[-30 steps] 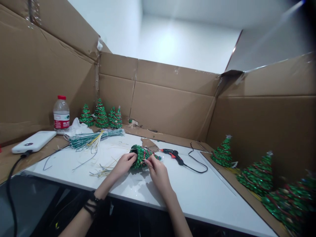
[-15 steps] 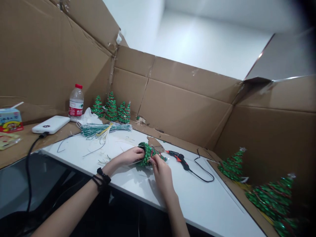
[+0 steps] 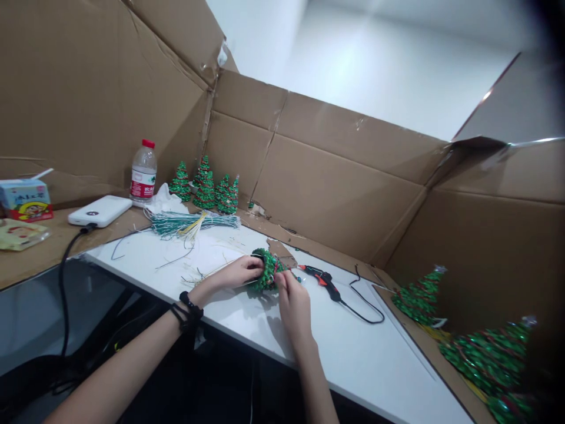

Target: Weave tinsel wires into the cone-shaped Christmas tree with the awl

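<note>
A small green beaded Christmas tree (image 3: 267,272) lies tipped on its side over the white board (image 3: 353,362), its base toward my left hand (image 3: 242,272). The fingers of that hand reach into the hollow base and grip it. My right hand (image 3: 292,303) is closed in a pinch at the tree's front side, near a red strand among the beads. What its fingertips pinch is too small to make out. Just right of the tree, a black and orange glue gun (image 3: 324,280) rests on the board with its nozzle pointing at the tree.
A bundle of green and white wires (image 3: 192,224) lies at the back left, by several finished trees (image 3: 205,191) and a bottle (image 3: 143,174). A white power bank (image 3: 100,211) and a drink carton (image 3: 27,199) stand left. More trees (image 3: 419,297) line the right edge. Cardboard walls (image 3: 335,159) enclose the table.
My right hand has shifted slightly right and turned, its fingertips moving along the tree's side. My left hand still holds the base. The whole view has shifted a little.
</note>
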Demonstrator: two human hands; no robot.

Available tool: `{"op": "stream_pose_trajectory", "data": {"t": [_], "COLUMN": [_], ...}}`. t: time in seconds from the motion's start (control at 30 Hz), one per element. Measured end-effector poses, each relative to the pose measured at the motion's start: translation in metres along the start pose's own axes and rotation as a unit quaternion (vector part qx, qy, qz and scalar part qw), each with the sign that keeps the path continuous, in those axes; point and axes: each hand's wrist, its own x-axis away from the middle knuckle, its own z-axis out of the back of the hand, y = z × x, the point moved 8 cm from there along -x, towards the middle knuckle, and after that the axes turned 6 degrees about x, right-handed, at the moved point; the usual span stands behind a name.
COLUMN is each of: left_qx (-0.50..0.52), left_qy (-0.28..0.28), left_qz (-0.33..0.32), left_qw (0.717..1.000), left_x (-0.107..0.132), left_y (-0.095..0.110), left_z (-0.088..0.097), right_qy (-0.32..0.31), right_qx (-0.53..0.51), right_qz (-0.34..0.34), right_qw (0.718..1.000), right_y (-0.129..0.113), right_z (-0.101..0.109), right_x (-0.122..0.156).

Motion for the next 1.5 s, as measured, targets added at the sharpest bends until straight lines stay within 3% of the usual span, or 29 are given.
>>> {"op": "stream_pose_trajectory", "data": {"t": [0.2, 0.4, 0.6, 0.77, 0.93, 1.13, 1.5], "left_qx": [-0.020, -0.004, -0.015, -0.030, -0.030, -0.017, -0.054], "left_qy": [0.011, 0.011, 0.015, 0.033, 0.031, 0.031, 0.047], "left_qz": [-0.009, -0.009, -0.012, -0.015, -0.021, -0.023, -0.014], "left_qw": [1.000, 1.000, 1.000, 0.999, 0.999, 0.999, 0.997], "left_x": [-0.002, -0.002, -0.003, -0.004, -0.004, -0.004, -0.006], "left_y": [-0.001, -0.002, -0.002, -0.002, 0.001, -0.002, -0.010], "left_z": [0.001, 0.001, 0.002, 0.003, 0.003, 0.003, 0.007], "right_qy": [0.106, 0.112, 0.102, 0.118, 0.181, 0.183, 0.197], "right_qx": [-0.046, -0.062, -0.135, -0.152, -0.169, -0.162, -0.166], "right_qz": [-0.090, -0.099, -0.164, -0.122, -0.084, -0.030, -0.032], "right_qw": [0.989, 0.987, 0.972, 0.974, 0.965, 0.969, 0.966], "right_y": [0.018, 0.017, 0.026, 0.022, 0.019, 0.015, 0.014], "right_z": [0.022, 0.023, 0.017, 0.015, 0.025, 0.027, 0.033], "right_x": [0.004, 0.004, 0.007, 0.003, 0.006, 0.010, 0.012]}}
